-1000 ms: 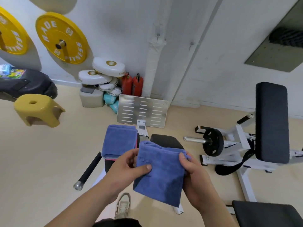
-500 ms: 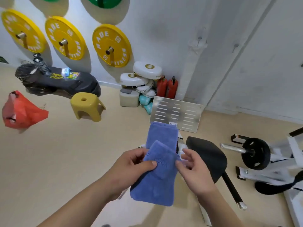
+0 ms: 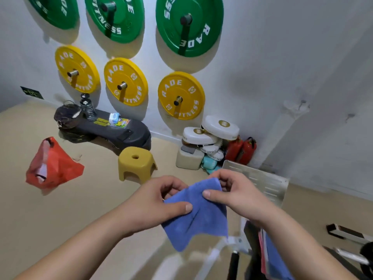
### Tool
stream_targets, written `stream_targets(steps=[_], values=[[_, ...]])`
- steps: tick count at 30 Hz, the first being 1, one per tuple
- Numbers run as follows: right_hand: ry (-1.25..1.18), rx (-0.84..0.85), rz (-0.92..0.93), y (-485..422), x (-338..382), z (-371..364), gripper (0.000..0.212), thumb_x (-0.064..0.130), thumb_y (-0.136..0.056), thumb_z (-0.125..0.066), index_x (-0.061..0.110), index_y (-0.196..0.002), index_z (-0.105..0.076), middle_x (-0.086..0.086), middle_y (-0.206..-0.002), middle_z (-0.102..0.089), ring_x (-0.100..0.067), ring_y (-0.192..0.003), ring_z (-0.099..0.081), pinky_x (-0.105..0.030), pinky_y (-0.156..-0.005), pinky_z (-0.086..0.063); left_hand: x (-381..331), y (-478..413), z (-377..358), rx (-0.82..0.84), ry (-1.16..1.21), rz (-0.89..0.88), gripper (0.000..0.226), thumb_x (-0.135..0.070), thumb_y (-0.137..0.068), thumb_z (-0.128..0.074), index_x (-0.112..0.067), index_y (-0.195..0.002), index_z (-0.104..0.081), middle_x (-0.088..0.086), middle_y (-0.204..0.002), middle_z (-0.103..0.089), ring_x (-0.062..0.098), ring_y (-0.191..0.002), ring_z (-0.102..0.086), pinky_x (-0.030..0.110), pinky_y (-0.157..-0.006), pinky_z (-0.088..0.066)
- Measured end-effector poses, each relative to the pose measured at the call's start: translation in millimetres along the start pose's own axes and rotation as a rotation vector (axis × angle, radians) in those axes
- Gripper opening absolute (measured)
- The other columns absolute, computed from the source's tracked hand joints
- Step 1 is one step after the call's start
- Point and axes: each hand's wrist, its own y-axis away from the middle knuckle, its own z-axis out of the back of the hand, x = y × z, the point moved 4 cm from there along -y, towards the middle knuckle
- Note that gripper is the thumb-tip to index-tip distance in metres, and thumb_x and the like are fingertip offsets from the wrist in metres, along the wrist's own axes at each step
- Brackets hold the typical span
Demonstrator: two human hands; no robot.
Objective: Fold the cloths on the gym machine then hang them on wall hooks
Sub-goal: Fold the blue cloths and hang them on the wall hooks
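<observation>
I hold a folded blue cloth (image 3: pixel 198 215) in front of me with both hands, above the floor. My left hand (image 3: pixel 159 201) pinches its left edge with thumb on top. My right hand (image 3: pixel 232 190) grips its upper right corner. The cloth hangs down below my fingers in a rough square. A second blue cloth (image 3: pixel 272 259) with a pink layer under it lies on the gym machine (image 3: pixel 238 241) at the lower right, partly hidden by my right forearm. Small wall hooks (image 3: pixel 302 102) stick out of the white wall at the right.
Yellow weight plates (image 3: pixel 181 96) and green weight plates (image 3: pixel 188 25) hang on wall pegs. A yellow stool (image 3: pixel 137 163), a red plastic bag (image 3: pixel 51 164), a black pad with a bottle (image 3: pixel 105 129), white padded cases (image 3: pixel 210 136), red extinguishers (image 3: pixel 243 150) and a metal plate (image 3: pixel 262 180) stand on the floor.
My view has swung up and left toward the wall of plates. Both hands lifted the blue cloth higher and away from the machine, which has dropped to the lower right.
</observation>
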Motion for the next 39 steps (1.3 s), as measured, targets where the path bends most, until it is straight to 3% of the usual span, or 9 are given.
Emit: stream_targets(steps=[3, 8, 12, 15, 17, 22, 27, 31, 39], values=[[-0.085, -0.112, -0.056, -51, 34, 0, 0.015, 0.009, -0.09, -0.076, 0.004, -0.099, -0.065, -0.002, -0.088, -0.077, -0.012, -0.082, -0.071, -0.029, -0.074, -0.055, -2, -38, 64, 0.075, -0.084, 0.024, 0.03, -0.027, -0.074, -0.087, -0.023, -0.099, -0.072, -0.005, -0.089, -0.075, 0.017, -0.081, -0.07, 0.031, -0.076, -0.058], [-0.135, -0.322, -0.049, -109, 72, 60, 0.017, 0.021, -0.092, -0.075, 0.009, -0.102, -0.07, 0.003, -0.085, -0.076, -0.008, -0.077, -0.07, -0.022, -0.067, -0.054, -27, -135, 118, -0.014, -0.029, -0.056, 0.02, -0.009, -0.077, -0.085, -0.012, -0.09, -0.07, -0.003, -0.07, -0.064, 0.012, -0.066, -0.056, 0.027, -0.064, -0.05], [-0.216, -0.467, -0.065, -141, 74, 132, 0.026, 0.022, -0.095, -0.073, 0.002, -0.11, -0.065, -0.004, -0.088, -0.074, -0.014, -0.078, -0.069, -0.026, -0.067, -0.054, -70, -232, 111, 0.012, 0.083, -0.083, 0.018, -0.03, -0.078, -0.078, -0.017, -0.09, -0.074, 0.005, -0.087, -0.076, 0.031, -0.086, -0.07, 0.048, -0.087, -0.058], [-0.207, -0.538, -0.047, -169, 74, 187, 0.024, 0.02, -0.095, -0.073, 0.001, -0.104, -0.061, -0.007, -0.086, -0.069, -0.017, -0.08, -0.065, -0.033, -0.071, -0.052, -110, -305, 85, 0.032, 0.067, -0.131, 0.022, -0.029, -0.08, -0.084, -0.022, -0.095, -0.07, 0.003, -0.093, -0.076, 0.015, -0.083, -0.072, 0.035, -0.078, -0.059], [-0.126, -0.548, -0.014, -187, 83, 229, 0.014, 0.017, -0.095, -0.072, 0.008, -0.096, -0.061, -0.001, -0.077, -0.067, -0.012, -0.073, -0.063, -0.023, -0.064, -0.049, -137, -356, 67, 0.019, 0.031, -0.19, 0.035, -0.029, -0.075, -0.087, -0.031, -0.103, -0.065, -0.004, -0.103, -0.072, 0.007, -0.087, -0.07, 0.024, -0.07, -0.058], [0.001, -0.485, 0.046, -219, 128, 344, 0.012, 0.01, -0.094, -0.072, 0.006, -0.103, -0.064, -0.001, -0.084, -0.073, -0.01, -0.083, -0.069, -0.018, -0.071, -0.054, -229, -471, 31, 0.203, -0.065, -0.397, 0.08, -0.021, -0.074, -0.088, -0.038, -0.14, -0.045, -0.022, -0.132, -0.054, -0.012, -0.109, -0.059, 0.006, -0.076, -0.053], [0.112, -0.586, 0.052, -257, 167, 465, 0.011, 0.018, -0.095, -0.072, 0.014, -0.104, -0.067, -0.001, -0.094, -0.076, -0.011, -0.093, -0.072, -0.024, -0.08, -0.057, -328, -570, 11, 0.297, -0.164, -0.509, 0.042, -0.019, -0.071, -0.084, -0.03, -0.109, -0.069, -0.01, -0.097, -0.076, 0.001, -0.084, -0.071, 0.025, -0.076, -0.061], [0.291, -0.719, -0.023, -290, 177, 567, 0.008, 0.032, -0.097, -0.069, 0.025, -0.099, -0.067, -0.007, -0.1, -0.076, -0.019, -0.094, -0.073, -0.038, -0.089, -0.059, -403, -663, -2, 0.346, -0.115, -0.533, 0.02, -0.022, -0.075, -0.085, -0.02, -0.089, -0.07, -0.005, -0.078, -0.072, 0.004, -0.068, -0.063, 0.02, -0.061, -0.052], [0.635, -0.905, -0.216, -314, 222, 729, 0.022, 0.053, -0.096, -0.059, 0.031, -0.1, -0.058, -0.004, -0.101, -0.072, -0.024, -0.092, -0.072, -0.049, -0.09, -0.061, -560, -803, -49, 0.474, -0.089, -0.69, 0.013, -0.023, -0.084, -0.078, -0.018, -0.091, -0.069, 0.011, -0.1, -0.075, 0.016, -0.083, -0.069, 0.045, -0.087, -0.059]])
